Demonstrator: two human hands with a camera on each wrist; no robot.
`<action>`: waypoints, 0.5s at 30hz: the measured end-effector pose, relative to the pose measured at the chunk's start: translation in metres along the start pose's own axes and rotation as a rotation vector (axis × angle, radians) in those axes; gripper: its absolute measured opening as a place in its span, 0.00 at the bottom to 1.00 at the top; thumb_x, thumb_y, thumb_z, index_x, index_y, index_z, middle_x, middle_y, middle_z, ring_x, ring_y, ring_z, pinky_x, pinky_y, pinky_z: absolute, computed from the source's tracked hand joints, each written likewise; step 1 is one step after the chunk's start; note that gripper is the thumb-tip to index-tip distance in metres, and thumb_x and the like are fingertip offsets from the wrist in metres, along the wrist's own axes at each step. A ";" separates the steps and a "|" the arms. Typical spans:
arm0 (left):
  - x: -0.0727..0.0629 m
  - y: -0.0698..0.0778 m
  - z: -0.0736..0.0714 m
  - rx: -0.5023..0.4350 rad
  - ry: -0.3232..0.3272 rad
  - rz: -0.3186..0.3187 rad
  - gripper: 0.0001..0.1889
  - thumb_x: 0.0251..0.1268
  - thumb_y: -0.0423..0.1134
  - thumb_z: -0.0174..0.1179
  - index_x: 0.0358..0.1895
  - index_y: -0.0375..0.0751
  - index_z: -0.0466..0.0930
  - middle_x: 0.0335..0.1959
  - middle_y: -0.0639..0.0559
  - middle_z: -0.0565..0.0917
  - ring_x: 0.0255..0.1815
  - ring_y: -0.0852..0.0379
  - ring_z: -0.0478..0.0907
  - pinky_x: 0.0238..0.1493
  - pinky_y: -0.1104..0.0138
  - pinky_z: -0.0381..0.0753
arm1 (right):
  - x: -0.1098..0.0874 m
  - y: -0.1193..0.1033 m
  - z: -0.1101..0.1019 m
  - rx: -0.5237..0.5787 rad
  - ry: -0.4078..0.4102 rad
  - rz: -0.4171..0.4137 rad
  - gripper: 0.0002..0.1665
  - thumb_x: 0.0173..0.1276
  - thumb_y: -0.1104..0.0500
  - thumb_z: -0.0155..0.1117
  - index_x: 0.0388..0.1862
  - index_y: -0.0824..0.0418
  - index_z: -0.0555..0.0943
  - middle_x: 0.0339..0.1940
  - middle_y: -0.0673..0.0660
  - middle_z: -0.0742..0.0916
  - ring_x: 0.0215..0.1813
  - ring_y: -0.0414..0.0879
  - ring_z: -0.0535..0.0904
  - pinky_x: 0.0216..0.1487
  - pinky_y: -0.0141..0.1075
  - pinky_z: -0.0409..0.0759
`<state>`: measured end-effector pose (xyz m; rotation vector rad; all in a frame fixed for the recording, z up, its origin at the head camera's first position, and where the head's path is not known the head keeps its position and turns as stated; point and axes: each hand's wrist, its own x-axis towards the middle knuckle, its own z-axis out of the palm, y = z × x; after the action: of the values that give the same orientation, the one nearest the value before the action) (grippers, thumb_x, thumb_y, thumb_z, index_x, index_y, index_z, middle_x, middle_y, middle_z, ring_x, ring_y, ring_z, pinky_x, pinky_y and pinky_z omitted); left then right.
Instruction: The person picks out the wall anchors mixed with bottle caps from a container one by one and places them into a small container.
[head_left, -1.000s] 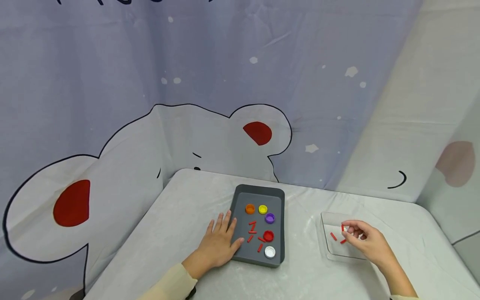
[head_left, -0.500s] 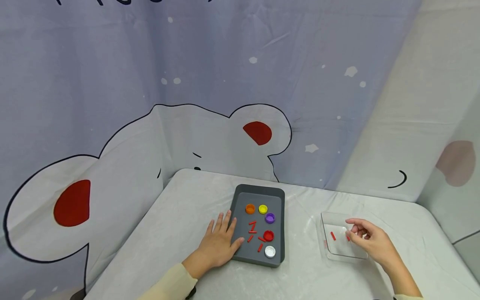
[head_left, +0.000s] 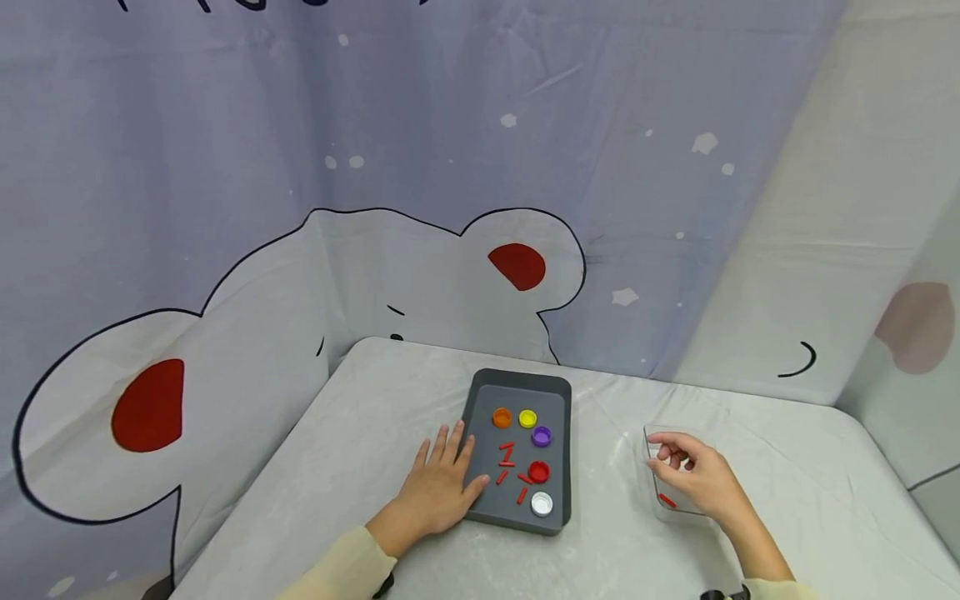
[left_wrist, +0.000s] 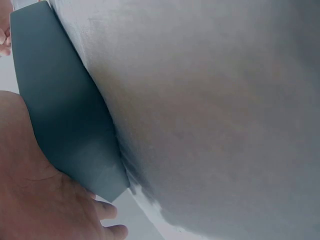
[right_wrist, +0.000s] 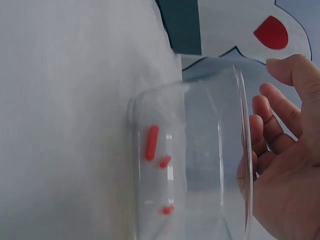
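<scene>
My left hand [head_left: 435,490] lies with straight fingers on the left rim of a dark grey tray [head_left: 555,392]. In the left wrist view the palm [left_wrist: 40,200] rests against the tray's outer wall [left_wrist: 65,95]. Over a clear plastic box [head_left: 660,429] on the right is my right hand [head_left: 697,475]. Its thumb and forefinger stand apart, the other fingers are loosely bent, and nothing shows between them. A short red stick [head_left: 667,501] lies in the box; the hand hides part of the inside. The right wrist view shows a red stick [right_wrist: 152,142] and smaller red shapes, possibly reflections, through the box wall.
In the tray are an orange cap [head_left: 502,417], a yellow cap [head_left: 527,418], a purple cap [head_left: 541,437], a red cap [head_left: 538,472] and a white cap [head_left: 542,504], with several red sticks [head_left: 507,464]. A printed curtain [head_left: 420,125] hangs behind the white-covered table [head_left: 600,500].
My right hand has let go of the red stick it pinched a second ago and has shifted left over the box. The left hand and tray contents have stayed put.
</scene>
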<state>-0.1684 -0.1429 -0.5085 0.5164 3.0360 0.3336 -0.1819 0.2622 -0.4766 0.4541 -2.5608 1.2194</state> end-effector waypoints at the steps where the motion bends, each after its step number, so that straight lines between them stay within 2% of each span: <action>1: 0.000 0.000 0.001 0.002 0.003 0.002 0.40 0.79 0.65 0.38 0.81 0.39 0.55 0.84 0.41 0.45 0.83 0.37 0.42 0.77 0.39 0.45 | 0.001 -0.002 0.003 0.000 -0.007 -0.003 0.17 0.61 0.65 0.75 0.49 0.63 0.86 0.32 0.45 0.81 0.31 0.35 0.73 0.32 0.29 0.72; 9: -0.002 0.004 -0.006 -0.008 -0.010 0.004 0.39 0.79 0.62 0.41 0.80 0.37 0.56 0.84 0.39 0.46 0.83 0.36 0.42 0.77 0.39 0.45 | 0.012 -0.014 0.024 0.011 -0.036 -0.029 0.15 0.60 0.65 0.76 0.47 0.59 0.87 0.32 0.46 0.82 0.30 0.35 0.74 0.30 0.30 0.73; 15: -0.004 0.005 -0.009 -0.025 -0.008 0.010 0.38 0.80 0.61 0.42 0.79 0.36 0.57 0.83 0.38 0.48 0.82 0.34 0.43 0.76 0.39 0.45 | 0.021 -0.023 0.038 0.039 -0.075 0.003 0.16 0.61 0.62 0.76 0.48 0.57 0.87 0.33 0.46 0.82 0.31 0.35 0.75 0.32 0.31 0.73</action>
<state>-0.1640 -0.1413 -0.4981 0.5302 3.0183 0.3686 -0.1961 0.2150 -0.4755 0.5139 -2.6041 1.2787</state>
